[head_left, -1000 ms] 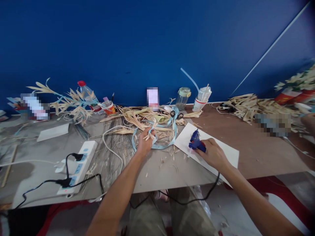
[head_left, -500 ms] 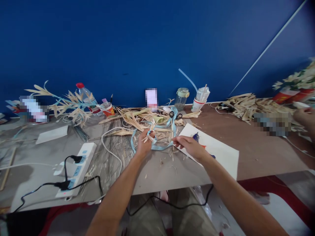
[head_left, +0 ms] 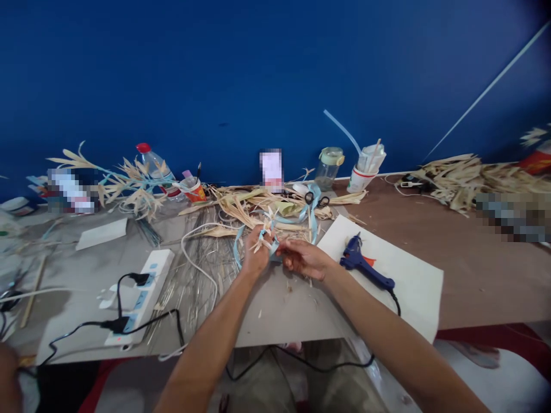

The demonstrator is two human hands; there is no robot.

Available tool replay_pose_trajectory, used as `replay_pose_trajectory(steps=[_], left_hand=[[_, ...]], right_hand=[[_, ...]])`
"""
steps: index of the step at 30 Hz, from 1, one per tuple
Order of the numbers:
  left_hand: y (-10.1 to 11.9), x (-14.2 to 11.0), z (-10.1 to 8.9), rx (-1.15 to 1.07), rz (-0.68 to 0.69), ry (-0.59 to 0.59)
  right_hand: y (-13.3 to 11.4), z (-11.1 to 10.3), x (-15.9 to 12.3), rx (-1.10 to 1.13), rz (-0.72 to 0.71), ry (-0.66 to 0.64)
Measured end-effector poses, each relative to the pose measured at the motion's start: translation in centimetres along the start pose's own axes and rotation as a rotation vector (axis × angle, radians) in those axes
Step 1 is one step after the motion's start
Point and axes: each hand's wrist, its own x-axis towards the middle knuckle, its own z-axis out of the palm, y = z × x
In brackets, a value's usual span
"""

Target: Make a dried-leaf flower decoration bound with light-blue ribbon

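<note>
My left hand (head_left: 257,255) is closed around a small bunch of dried straw leaves (head_left: 263,236) wrapped with light blue ribbon (head_left: 310,218). My right hand (head_left: 302,258) meets it from the right, fingers pinched on the ribbon at the bunch. The ribbon loops back over a pile of dried leaves (head_left: 253,207). A blue glue gun (head_left: 364,266) lies on a white sheet of paper (head_left: 408,281) just right of my right hand, its black cord running off the table edge.
A white power strip (head_left: 142,289) with black plugs lies at left. Black scissors (head_left: 316,199), a glass jar (head_left: 329,167), a paper cup with sticks (head_left: 361,172), a water bottle (head_left: 152,166) and leaf sprays stand along the blue wall. More dried leaves (head_left: 465,178) lie far right.
My right hand let go of the glue gun, left it on the paper, and moved left to join my left hand at the ribbon-wrapped bunch. The view shifted slightly left.
</note>
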Motion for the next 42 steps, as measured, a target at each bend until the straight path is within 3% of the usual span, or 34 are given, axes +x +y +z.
replay_pose_trajectory(steps=[6, 11, 17, 21, 26, 31, 37, 42], left_hand=[[-0.9, -0.2, 0.1, 0.019, 0.005, 0.005], [-0.7, -0.1, 0.2, -0.022, -0.051, -0.029], [-0.8, 0.1, 0.2, -0.016, -0.172, -0.133], [-0.7, 0.0, 0.3, -0.015, -0.196, -0.241], [-0.3, 0.0, 0.5, -0.053, -0.237, -0.337], [-0.5, -0.1, 0.8, -0.190, -0.305, -0.263], [-0.8, -0.2, 1.0, -0.250, -0.343, -0.256], [-0.6, 0.0, 0.9, -0.217, -0.294, -0.243]], right_hand=[[-0.1, 0.2, 0.2, 0.104, 0.058, -0.017], [-0.1, 0.2, 0.2, 0.064, 0.046, -0.049], [-0.6, 0.2, 0.3, -0.099, -0.255, 0.208], [-0.8, 0.2, 0.3, -0.268, -0.397, 0.247], [-0.4, -0.6, 0.9, -0.499, -0.473, 0.319], [-0.2, -1.2, 1.4, -0.540, -0.538, 0.370], [-0.2, -1.3, 1.5, -0.510, -0.541, 0.384], [-0.3, -0.8, 1.2, -0.473, -0.455, 0.287]])
